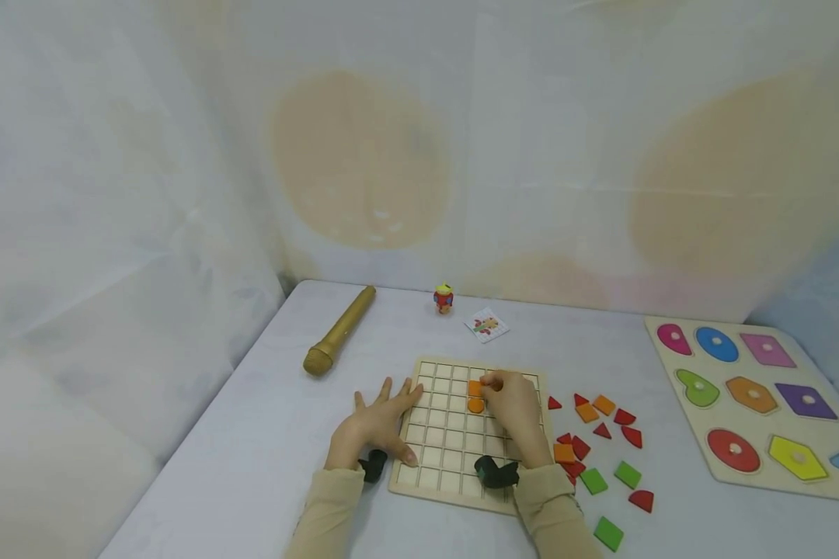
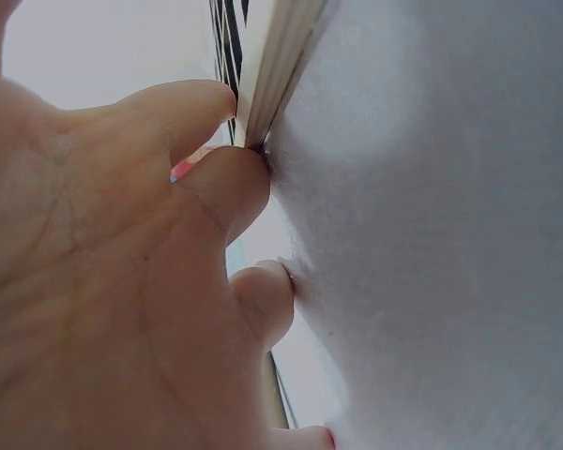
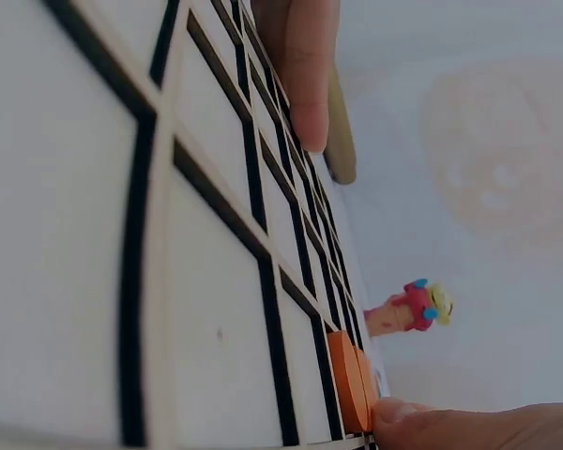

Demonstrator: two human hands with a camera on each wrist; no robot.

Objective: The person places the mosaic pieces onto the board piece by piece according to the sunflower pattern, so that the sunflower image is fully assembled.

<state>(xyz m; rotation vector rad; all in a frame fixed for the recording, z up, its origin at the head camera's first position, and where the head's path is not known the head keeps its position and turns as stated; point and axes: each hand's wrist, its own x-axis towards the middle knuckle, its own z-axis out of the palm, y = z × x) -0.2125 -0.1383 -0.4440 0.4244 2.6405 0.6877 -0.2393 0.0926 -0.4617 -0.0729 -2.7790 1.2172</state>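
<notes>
Head view, board: the wooden grid board [image 1: 454, 442] lies flat on the white table [image 1: 252, 435] in front of me, its cells mostly bare.
Head view, left hand: my left hand [image 1: 377, 423] rests flat with fingers spread and straight, fingertips on the board's left edge, holding nothing.
Head view, right hand: my right hand [image 1: 513, 407] lies over the board's upper right part, fingers curled down, fingertips at the orange square tile [image 1: 475, 387]; I cannot tell if I pinch it or only touch it.
Head view, tiles on the board: an orange round tile [image 1: 476, 405] sits in the cell just below the square one.
Head view, loose tiles: red, orange and green pieces [image 1: 601, 450] are scattered on the table right of the board.
Head view, the rest: a gold microphone [image 1: 339, 331], a small toy figure [image 1: 443, 298] and a pattern card [image 1: 486, 324] lie behind the board; a shape puzzle with knobs [image 1: 755, 404] is far right.
Left wrist view: my fingers [image 2: 227, 183] press against the board's edge [image 2: 277, 56] and the table.
Right wrist view: one fingertip [image 3: 422, 422] touches the orange tiles [image 3: 350, 380] seated in the grid; the toy figure [image 3: 413, 307] stands beyond.
</notes>
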